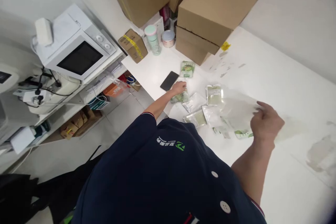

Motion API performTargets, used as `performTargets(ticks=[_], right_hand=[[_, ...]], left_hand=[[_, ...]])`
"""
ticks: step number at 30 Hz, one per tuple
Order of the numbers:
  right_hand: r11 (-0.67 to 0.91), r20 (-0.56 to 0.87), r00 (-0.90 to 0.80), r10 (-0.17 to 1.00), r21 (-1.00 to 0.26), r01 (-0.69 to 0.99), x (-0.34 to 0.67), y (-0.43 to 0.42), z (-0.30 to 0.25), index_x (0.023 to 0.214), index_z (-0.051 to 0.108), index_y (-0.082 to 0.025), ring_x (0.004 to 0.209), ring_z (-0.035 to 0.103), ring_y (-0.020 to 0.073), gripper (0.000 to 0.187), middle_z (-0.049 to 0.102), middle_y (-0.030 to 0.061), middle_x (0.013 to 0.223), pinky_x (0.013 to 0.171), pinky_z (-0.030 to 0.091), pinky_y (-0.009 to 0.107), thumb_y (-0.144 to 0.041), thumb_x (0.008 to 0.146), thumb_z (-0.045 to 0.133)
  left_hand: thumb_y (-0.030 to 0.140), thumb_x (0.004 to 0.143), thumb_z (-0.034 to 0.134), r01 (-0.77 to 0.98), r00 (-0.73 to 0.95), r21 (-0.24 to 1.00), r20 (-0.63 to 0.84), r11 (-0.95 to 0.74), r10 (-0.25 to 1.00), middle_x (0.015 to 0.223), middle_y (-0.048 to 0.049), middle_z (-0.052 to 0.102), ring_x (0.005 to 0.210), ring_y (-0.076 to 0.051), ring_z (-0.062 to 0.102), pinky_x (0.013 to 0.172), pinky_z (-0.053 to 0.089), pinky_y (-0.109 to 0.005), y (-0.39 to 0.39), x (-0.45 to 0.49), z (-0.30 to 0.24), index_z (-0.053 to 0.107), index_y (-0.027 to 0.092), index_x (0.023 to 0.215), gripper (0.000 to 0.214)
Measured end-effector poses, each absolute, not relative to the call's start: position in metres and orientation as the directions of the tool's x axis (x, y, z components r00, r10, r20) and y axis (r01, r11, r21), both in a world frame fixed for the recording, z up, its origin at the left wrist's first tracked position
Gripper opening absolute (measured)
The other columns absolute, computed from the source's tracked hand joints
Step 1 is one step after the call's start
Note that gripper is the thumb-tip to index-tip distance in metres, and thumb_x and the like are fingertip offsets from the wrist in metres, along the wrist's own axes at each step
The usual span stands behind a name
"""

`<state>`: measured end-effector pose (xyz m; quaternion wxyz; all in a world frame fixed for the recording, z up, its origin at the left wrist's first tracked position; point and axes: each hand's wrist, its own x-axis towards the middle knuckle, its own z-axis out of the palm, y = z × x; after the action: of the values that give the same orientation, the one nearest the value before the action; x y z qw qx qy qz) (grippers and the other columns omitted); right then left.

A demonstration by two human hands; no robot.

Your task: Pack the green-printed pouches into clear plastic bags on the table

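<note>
My left hand (179,87) is closed at the upper edge of a clear packet with green contents (183,97), near the phone. Farther right, my right hand (266,122) pinches a thin see-through plastic bag (237,106) that spreads leftward over the table. Between my hands lie a flat labelled packet of pale green stuff (214,95), a similar packet (198,118) nearer my body, and a whitish packet (194,102). Green-printed wrapping (243,134) shows beneath the bag. A green-and-white printed packet (187,69) sits beyond my left hand.
A black phone (169,81) lies on the white table (283,77). At the back stand a mint tumbler (153,40), a round tin (168,38), a small taped box (133,45) and large cardboard boxes (204,10). A microwave (80,54) stands on the left shelf unit.
</note>
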<state>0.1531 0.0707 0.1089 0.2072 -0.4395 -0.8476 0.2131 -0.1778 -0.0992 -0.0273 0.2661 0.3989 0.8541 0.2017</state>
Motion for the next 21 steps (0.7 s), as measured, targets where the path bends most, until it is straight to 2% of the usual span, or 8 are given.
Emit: performTargets(ticks=[3, 6, 11, 15, 17, 19, 21], right_hand=[[0.557, 0.160, -0.568, 0.808, -0.524, 0.645, 0.155, 0.068, 0.109, 0.117, 0.069, -0.024, 0.103, 0.065, 0.0336, 0.049, 0.066, 0.0092, 0.102, 0.092, 0.048, 0.051, -0.016, 0.080, 0.039], [0.512, 0.091, -0.540, 0.837, -0.478, 0.713, 0.152, 0.065, 0.111, 0.118, 0.070, -0.021, 0.095, 0.066, 0.0300, 0.048, 0.067, 0.0113, 0.102, 0.091, 0.049, 0.047, -0.017, 0.079, 0.041], [0.498, 0.012, -0.554, 0.832, -0.455, 0.738, 0.148, 0.067, 0.115, 0.120, 0.068, -0.021, 0.088, 0.064, 0.0236, 0.049, 0.068, 0.0092, 0.095, 0.087, 0.050, 0.041, -0.020, 0.080, 0.039], [0.484, 0.051, -0.526, 0.849, -0.474, 0.735, 0.152, 0.072, 0.118, 0.120, 0.068, -0.023, 0.084, 0.063, 0.0216, 0.053, 0.067, 0.0074, 0.092, 0.084, 0.050, 0.039, -0.017, 0.076, 0.040], [0.467, 0.097, -0.490, 0.866, -0.503, 0.727, 0.154, 0.076, 0.120, 0.113, 0.071, -0.021, 0.084, 0.063, 0.0213, 0.050, 0.067, 0.0078, 0.093, 0.085, 0.050, 0.040, -0.017, 0.074, 0.040], [0.422, 0.164, -0.404, 0.900, -0.564, 0.710, 0.156, 0.081, 0.121, 0.101, 0.074, -0.018, 0.088, 0.062, 0.0219, 0.043, 0.066, 0.0092, 0.094, 0.089, 0.048, 0.041, -0.020, 0.075, 0.040], [0.344, 0.154, -0.334, 0.930, -0.687, 0.641, 0.154, 0.082, 0.122, 0.096, 0.073, -0.017, 0.091, 0.062, 0.0220, 0.038, 0.066, 0.0093, 0.095, 0.088, 0.049, 0.040, -0.025, 0.079, 0.039]], left_hand=[[0.023, 0.078, 0.064, 0.568, -0.518, 0.712, -0.080, 0.413, 0.851, 0.088, -0.0045, 0.067, 0.082, -0.017, 0.059, 0.077, 0.043, -0.028, -0.087, -0.175, -0.007, 0.065, 0.017, 0.080, 0.007], [0.027, 0.082, 0.061, 0.502, -0.525, 0.830, 0.069, 0.244, 0.848, 0.078, -0.0019, 0.065, 0.075, -0.015, 0.057, 0.072, 0.042, -0.027, -0.072, -0.171, 0.021, 0.061, 0.017, 0.072, 0.014], [0.038, 0.085, 0.061, 0.421, -0.542, 0.906, 0.229, 0.026, 0.809, 0.078, -0.0014, 0.064, 0.079, -0.014, 0.057, 0.076, 0.043, -0.027, -0.049, -0.160, 0.054, 0.058, 0.018, 0.069, 0.025], [0.044, 0.087, 0.058, 0.345, -0.556, 0.934, 0.287, -0.097, 0.780, 0.082, -0.0013, 0.064, 0.081, -0.013, 0.057, 0.077, 0.043, -0.026, -0.033, -0.148, 0.066, 0.057, 0.019, 0.072, 0.028], [0.046, 0.086, 0.059, 0.315, -0.524, 0.940, 0.286, -0.130, 0.802, 0.079, -0.0002, 0.061, 0.079, -0.012, 0.056, 0.078, 0.043, -0.027, -0.029, -0.141, 0.071, 0.054, 0.019, 0.071, 0.031], [0.046, 0.087, 0.057, 0.289, -0.486, 0.944, 0.287, -0.158, 0.826, 0.077, 0.0003, 0.059, 0.077, -0.012, 0.055, 0.078, 0.043, -0.027, -0.030, -0.131, 0.076, 0.050, 0.020, 0.070, 0.032], [0.045, 0.089, 0.054, 0.281, -0.441, 0.946, 0.275, -0.159, 0.854, 0.080, -0.0002, 0.059, 0.077, -0.012, 0.055, 0.077, 0.043, -0.026, -0.034, -0.115, 0.081, 0.049, 0.020, 0.072, 0.031]])
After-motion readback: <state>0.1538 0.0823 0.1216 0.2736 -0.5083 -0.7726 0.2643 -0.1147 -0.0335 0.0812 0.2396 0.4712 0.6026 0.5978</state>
